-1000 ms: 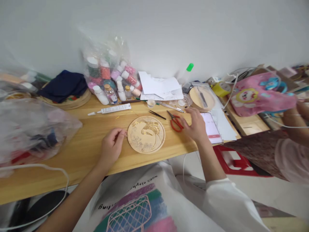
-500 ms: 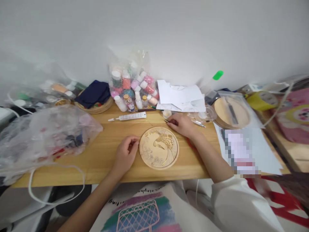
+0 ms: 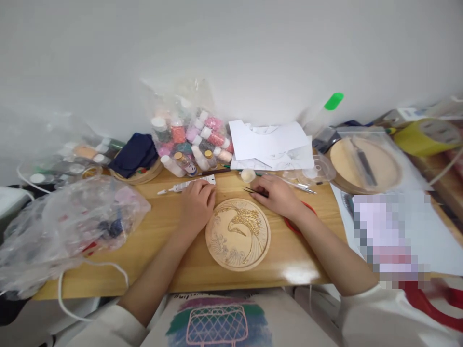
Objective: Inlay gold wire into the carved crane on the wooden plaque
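Clock positions taken from the round wooden disc as centre, twelve towards the wall.

Disc (image 3: pixel 238 241): pale, flat on the wooden counter (image 3: pixel 289 253), near its front edge; carries a line design of a long-necked bird, partly raised in gold, with unfilled grey lines at seven to nine o'clock.

Right hand (image 3: pixel 277 195): at one o'clock, beyond the rim; fingers pinching black tweezers (image 3: pixel 256 192), tips towards nine o'clock.

Left hand (image 3: pixel 198 202): at ten o'clock, palm down, close to the rim; fingers side by side, slightly bent. Cannot tell whether they grip the white tube (image 3: pixel 179 187), whose far end they overlap; its nozzle points to nine.

Small pale pot (image 3: pixel 248 175): twelve o'clock, just beyond the tweezers.

Red-handled tool (image 3: pixel 309 207): between two and three, partly hidden by the right forearm.

White papers (image 3: pixel 271 144): one o'clock, stacked against the wall.

Clear bag of small jars (image 3: pixel 177 132): eleven o'clock, contents pink, orange and green.

Dark blue cloth (image 3: pixel 132 154): ten o'clock, folded, on a round wooden piece.

Crumpled clear plastic bag (image 3: pixel 79 217): nine o'clock, well apart.

Wooden round (image 3: pixel 340 159): two o'clock, a bagged dark-handled tool over it.

Pixelated rectangular item (image 3: pixel 385 236): three o'clock, on white sheets.
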